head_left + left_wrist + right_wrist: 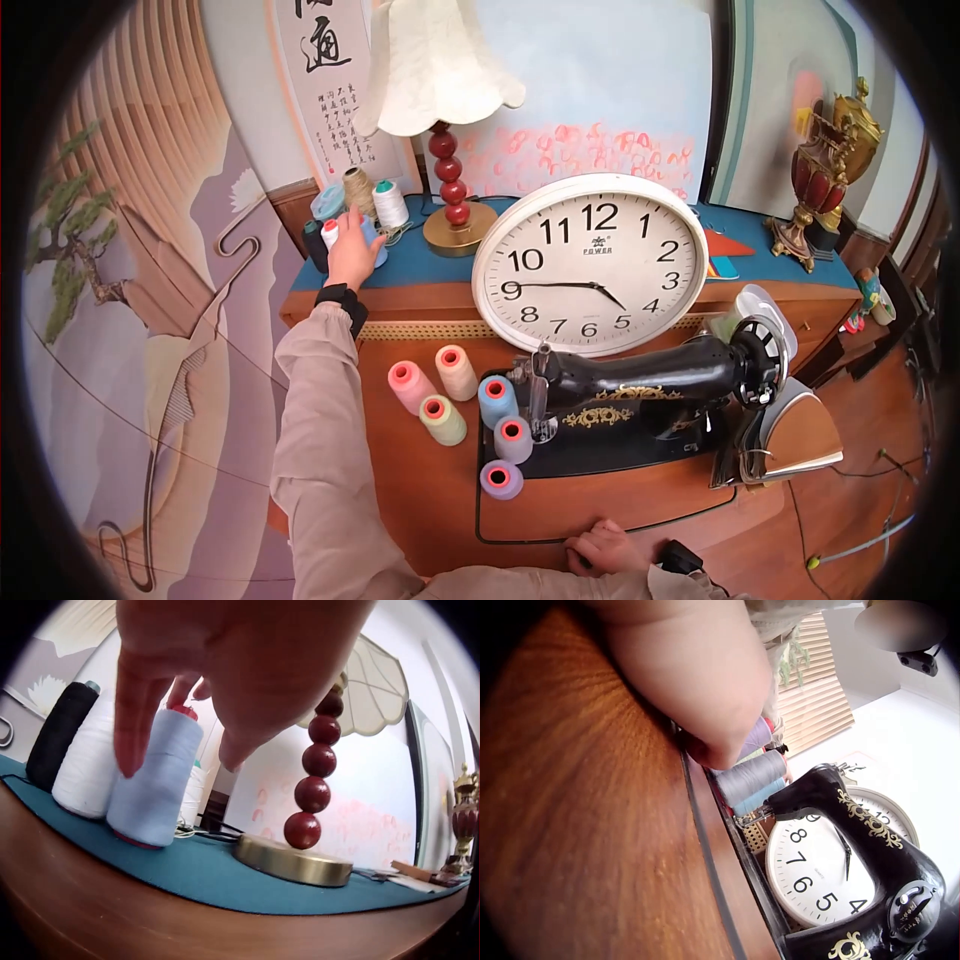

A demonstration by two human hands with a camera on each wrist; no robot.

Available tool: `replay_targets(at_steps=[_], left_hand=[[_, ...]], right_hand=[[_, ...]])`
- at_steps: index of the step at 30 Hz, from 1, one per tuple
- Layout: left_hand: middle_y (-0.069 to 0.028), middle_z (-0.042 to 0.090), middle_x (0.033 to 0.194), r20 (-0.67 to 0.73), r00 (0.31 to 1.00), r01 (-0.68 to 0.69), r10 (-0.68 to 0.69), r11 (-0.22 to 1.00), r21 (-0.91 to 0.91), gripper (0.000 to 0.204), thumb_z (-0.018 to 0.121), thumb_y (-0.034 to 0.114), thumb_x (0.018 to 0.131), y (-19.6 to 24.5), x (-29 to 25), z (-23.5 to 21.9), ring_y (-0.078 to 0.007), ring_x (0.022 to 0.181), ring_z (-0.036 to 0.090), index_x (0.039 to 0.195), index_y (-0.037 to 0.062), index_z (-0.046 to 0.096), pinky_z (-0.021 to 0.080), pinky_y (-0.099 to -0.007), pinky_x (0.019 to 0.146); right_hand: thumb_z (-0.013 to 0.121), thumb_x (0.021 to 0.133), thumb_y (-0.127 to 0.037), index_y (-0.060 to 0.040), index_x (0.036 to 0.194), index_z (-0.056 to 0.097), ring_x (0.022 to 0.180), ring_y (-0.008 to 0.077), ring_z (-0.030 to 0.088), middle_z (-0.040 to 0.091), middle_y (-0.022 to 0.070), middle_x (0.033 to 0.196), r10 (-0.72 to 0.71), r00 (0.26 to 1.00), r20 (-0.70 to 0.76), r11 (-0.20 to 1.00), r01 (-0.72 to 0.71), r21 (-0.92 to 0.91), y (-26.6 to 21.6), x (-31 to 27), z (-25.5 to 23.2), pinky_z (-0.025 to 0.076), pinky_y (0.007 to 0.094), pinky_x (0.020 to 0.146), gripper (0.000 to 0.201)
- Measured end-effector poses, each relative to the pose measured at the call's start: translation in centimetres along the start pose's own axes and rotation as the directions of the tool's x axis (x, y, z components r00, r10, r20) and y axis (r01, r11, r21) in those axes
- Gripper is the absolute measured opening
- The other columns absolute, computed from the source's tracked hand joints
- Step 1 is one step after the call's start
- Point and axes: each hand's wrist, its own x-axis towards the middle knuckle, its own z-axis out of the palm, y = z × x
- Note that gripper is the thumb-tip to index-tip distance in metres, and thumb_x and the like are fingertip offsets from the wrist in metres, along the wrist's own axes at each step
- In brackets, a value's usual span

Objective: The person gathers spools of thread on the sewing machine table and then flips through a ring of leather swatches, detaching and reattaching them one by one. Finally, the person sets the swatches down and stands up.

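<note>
My left hand (pixel 352 255) reaches over a group of thread spools at the back left. In the left wrist view its fingers hang down over a light blue thread spool (pixel 157 787); the thumb stands apart from the spool's right side. A white spool (pixel 88 765) and a black spool (pixel 61 735) stand just left of it. My right hand (pixel 608 548) rests on the wooden table near its front edge, fingers loosely curled, holding nothing. Nearest to it are a purple spool (pixel 501 482) and a grey spool (pixel 751 775) beside the sewing machine (pixel 640 385).
Pink (pixel 408 390), cream (pixel 460 378), pale green (pixel 445 425) and blue spools (pixel 497 405) stand left of the machine. A wall clock (pixel 590 265) leans behind it. A lamp (pixel 455 228) stands right of my left hand. Fabric samples (pixel 800 430) lie at the right.
</note>
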Motion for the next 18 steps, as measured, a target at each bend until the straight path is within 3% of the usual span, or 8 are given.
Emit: replay_targets(at_steps=[1,4,5,8,9,12,16,18], left_hand=[[-0.0173,0.046,0.123,0.061,0.997,0.042,-0.044,0.999,0.024,0.062,0.073,0.022,0.080,0.9,0.1,-0.7,-0.0388,0.099,0.060,0.132,0.0045,0.043,0.052,-0.0440,0.081],[-0.0177,0.046,0.119,0.076,0.996,0.034,-0.036,0.999,0.034,0.054,0.073,0.018,0.079,0.4,0.0,-0.1,-0.0391,0.098,0.059,0.124,0.0060,0.046,0.050,-0.0461,0.081],[-0.0188,0.049,0.115,0.034,0.999,0.017,-0.017,1.000,-0.003,0.044,0.072,0.016,0.078,0.5,-0.4,-0.2,-0.0405,0.094,0.059,0.113,0.0051,0.049,0.050,-0.0462,0.081],[-0.0190,0.053,0.104,0.060,0.992,0.112,-0.107,0.991,-0.080,0.042,0.073,0.015,0.077,0.0,-2.1,-0.8,-0.0401,0.094,0.059,0.111,0.0046,0.050,0.050,-0.0457,0.080],[-0.0188,0.056,0.095,0.000,0.997,0.073,-0.074,0.984,-0.165,0.042,0.073,0.014,0.076,-0.7,-2.8,-1.0,-0.0394,0.092,0.058,0.110,0.0040,0.050,0.049,-0.0444,0.078],[-0.0188,0.054,0.098,-0.035,0.999,-0.027,0.020,0.979,-0.204,0.039,0.071,0.010,0.076,-0.4,-5.9,-4.4,-0.0411,0.093,0.058,0.107,0.0041,0.050,0.049,-0.0441,0.078],[-0.0161,0.056,0.093,0.018,0.998,-0.050,0.054,0.978,-0.203,0.036,0.074,0.007,0.070,1.2,-10.7,-10.2,-0.0347,0.085,0.059,0.101,0.0019,0.055,0.049,-0.0379,0.075],[-0.0168,0.058,0.091,0.141,0.989,-0.006,0.046,0.961,-0.275,0.035,0.075,0.007,0.069,1.7,-13.1,-13.0,-0.0369,0.087,0.060,0.098,0.0026,0.057,0.049,-0.0402,0.076]], right_hand=[[0.069,0.067,-0.007,-0.0078,0.088,0.063,0.061,0.0194,0.058,0.058,0.0032,0.066,-0.010,1.000,-0.003,1.000,0.010,0.028,0.1,0.0,0.1,0.043,0.0291,0.066,0.022],[0.070,0.067,-0.007,-0.0078,0.088,0.063,0.062,0.0196,0.058,0.059,0.0033,0.067,-0.027,1.000,-0.007,0.999,0.028,0.046,0.3,-0.1,0.1,0.043,0.0292,0.067,0.022],[0.070,0.067,-0.007,-0.0078,0.088,0.063,0.063,0.0197,0.059,0.059,0.0036,0.068,-0.030,1.000,-0.009,0.999,0.030,0.041,0.2,-0.2,0.2,0.043,0.0295,0.067,0.022],[0.069,0.067,-0.006,-0.0077,0.086,0.062,0.063,0.0200,0.059,0.059,0.0044,0.068,0.004,1.000,-0.009,0.999,-0.005,-0.032,-0.3,0.0,0.1,0.044,0.0307,0.068,0.020],[0.069,0.067,-0.006,-0.0077,0.086,0.062,0.063,0.0200,0.059,0.059,0.0044,0.068,0.004,1.000,-0.011,1.000,-0.004,-0.031,-0.4,0.0,0.0,0.044,0.0307,0.068,0.020],[0.068,0.068,-0.006,-0.0078,0.085,0.062,0.063,0.0211,0.060,0.060,0.0049,0.068,-0.010,1.000,-0.023,1.000,0.010,-0.016,-0.7,0.3,-0.5,0.044,0.0317,0.068,0.018],[0.067,0.070,-0.007,-0.0070,0.085,0.062,0.063,0.0232,0.059,0.060,0.0056,0.069,-0.020,0.999,-0.042,1.000,0.021,0.014,-1.1,0.5,-0.8,0.044,0.0327,0.068,0.016],[0.067,0.071,-0.007,-0.0068,0.085,0.062,0.064,0.0237,0.059,0.061,0.0060,0.070,-0.027,0.999,-0.045,0.999,0.028,0.022,-1.1,0.5,-0.8,0.044,0.0330,0.069,0.015]])
